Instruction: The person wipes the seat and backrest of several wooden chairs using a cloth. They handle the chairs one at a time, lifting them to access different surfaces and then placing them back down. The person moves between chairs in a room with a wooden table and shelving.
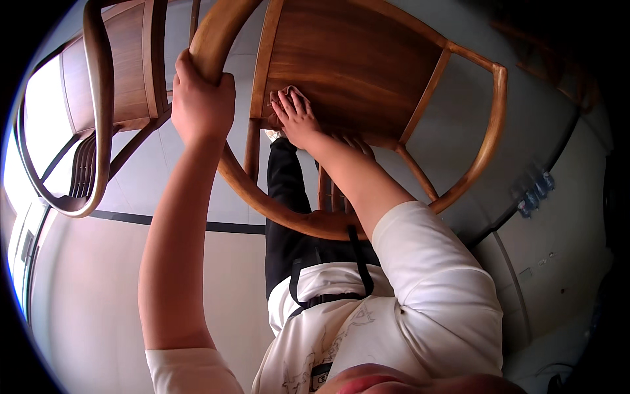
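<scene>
In front of the person [367, 328] is the chair [348, 52], its rail [220, 39] in the closed left hand [203, 102]; the right hand [300, 125], nearly flat, presses a cloth [289, 88], which could slip if bunched.

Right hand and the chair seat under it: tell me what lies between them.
A crumpled brownish cloth lies between the right hand and the chair seat, seen in the head view.
</scene>
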Tool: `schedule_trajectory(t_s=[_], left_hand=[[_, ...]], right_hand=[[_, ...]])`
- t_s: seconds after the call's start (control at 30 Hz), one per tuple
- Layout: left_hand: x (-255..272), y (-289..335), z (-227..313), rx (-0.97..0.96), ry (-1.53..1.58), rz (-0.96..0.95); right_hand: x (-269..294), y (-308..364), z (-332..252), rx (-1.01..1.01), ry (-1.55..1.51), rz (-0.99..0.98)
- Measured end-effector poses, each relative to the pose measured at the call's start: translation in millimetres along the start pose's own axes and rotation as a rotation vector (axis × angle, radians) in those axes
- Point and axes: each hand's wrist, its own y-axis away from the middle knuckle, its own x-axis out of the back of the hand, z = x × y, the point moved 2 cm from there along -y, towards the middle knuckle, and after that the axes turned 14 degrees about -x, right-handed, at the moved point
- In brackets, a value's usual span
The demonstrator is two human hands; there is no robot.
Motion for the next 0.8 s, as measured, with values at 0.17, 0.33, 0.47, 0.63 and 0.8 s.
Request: schedule_trajectory(t_s=[0.17,0.33,0.47,0.63,0.8], left_hand=[[-1.3,-1.2,-2.8,-0.018,0.022,0.016],[-2.1,-3.3,-17.2,-0.041,-0.010,-0.005],[-2.0,-1.3,-28.6,-0.108,0.009,0.048],[-5.6,-1.9,-35.6,-0.074,-0.067,0.039],[-2.9,-1.6,-28.5,-0.013,-0.056,-0.037]], right_hand=[[1.4,-35.2,30.9,0.314,0.102,0.192],[60.9,-87.5,152.7,-0.018,0.194,0.228],[54.5,-43.0,279.9,-0.418,0.031,0.428],[-16.0,61.9,282.3,-1.191,-0.338,-0.017],[-51.0,78.8,256.3,-1.394,-0.474,0.021]])
